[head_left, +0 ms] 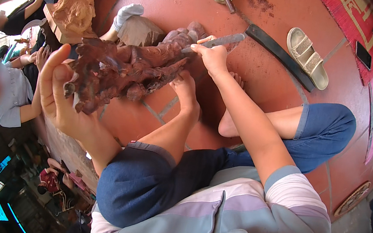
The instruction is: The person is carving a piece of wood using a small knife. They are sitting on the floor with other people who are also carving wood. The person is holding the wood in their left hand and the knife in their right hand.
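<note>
Reddish-brown, the carving [118,62] is gripped by the left hand [66,107]. At the carving's right end, the right hand [214,60] clasps a flat grey tool [231,39].

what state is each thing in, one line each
dark carving, left hand against one end
flat tool, gripped in right hand
sandals, unworn on floor
black bar, lying on floor
phone, flat on red mat

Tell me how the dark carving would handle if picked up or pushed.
The carving looks like solid wood, so probably stiff and fairly heavy. Its thin, jagged edges might chip if knocked; its uneven outline should resist rolling.
</note>
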A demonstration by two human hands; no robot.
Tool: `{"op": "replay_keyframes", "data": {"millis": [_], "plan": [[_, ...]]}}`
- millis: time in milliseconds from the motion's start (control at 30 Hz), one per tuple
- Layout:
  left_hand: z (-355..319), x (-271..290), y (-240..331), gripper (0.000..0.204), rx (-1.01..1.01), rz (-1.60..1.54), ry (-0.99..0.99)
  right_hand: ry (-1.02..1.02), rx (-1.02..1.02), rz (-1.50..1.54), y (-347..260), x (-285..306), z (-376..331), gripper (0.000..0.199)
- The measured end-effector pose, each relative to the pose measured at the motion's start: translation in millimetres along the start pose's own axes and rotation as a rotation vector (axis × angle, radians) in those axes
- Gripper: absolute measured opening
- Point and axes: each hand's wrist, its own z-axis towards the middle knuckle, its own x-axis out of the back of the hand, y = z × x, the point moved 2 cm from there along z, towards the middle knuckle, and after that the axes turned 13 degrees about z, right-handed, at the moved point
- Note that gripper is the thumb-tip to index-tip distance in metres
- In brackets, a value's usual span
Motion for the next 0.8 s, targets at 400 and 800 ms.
{"op": "replay_keyframes", "data": {"millis": [400,800], "plan": [[0.6,-0.2,1.5,0.024,-0.001,0.125,0.050,0.057,-0.025,0.315,20.6,0.3,-5.3,0.017],[4.8,3.1,-3.6,0.024,-0.041,0.096,0.022,0.039,-0.003,0.325,29.7,4.7,-6.3,0.017]]}}
